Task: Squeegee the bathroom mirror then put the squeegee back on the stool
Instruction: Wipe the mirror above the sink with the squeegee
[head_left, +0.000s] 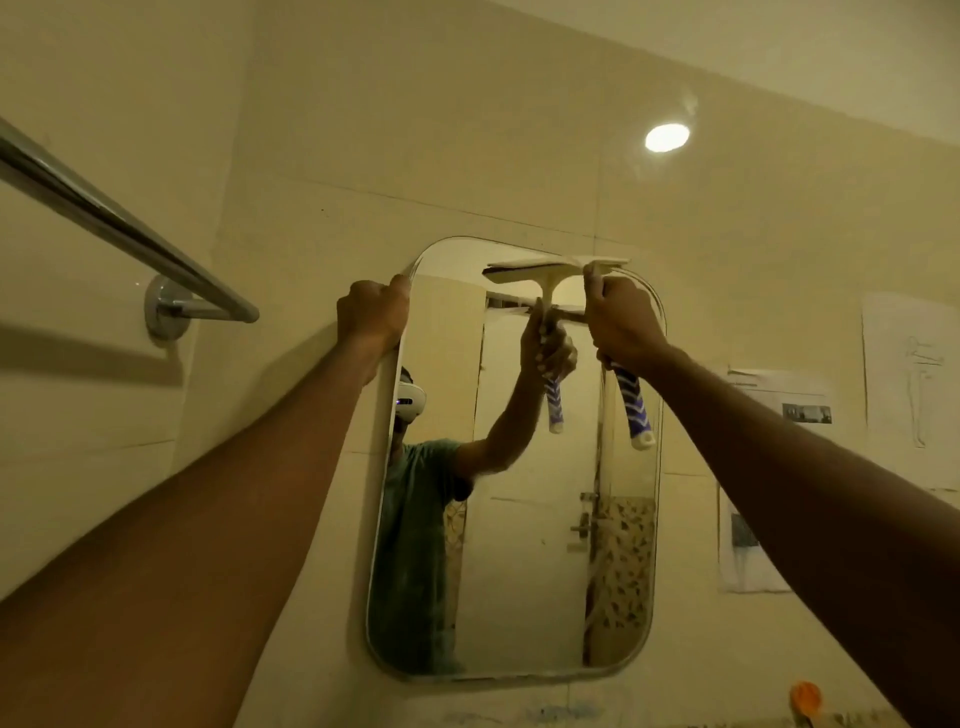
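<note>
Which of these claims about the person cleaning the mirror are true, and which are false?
1. The right hand holds the squeegee by its handle. True.
2. The squeegee blade sits near the bottom edge of the mirror. False: it is at the top edge.
3. The left hand grips the mirror's upper left edge. True.
4. A towel hangs on the towel bar. False: the bar is bare.
5. Paper sheets are stuck on the wall to the right of the mirror. True.
6. The left hand's fingers hold a cloth. False: they hold only the mirror's edge.
</note>
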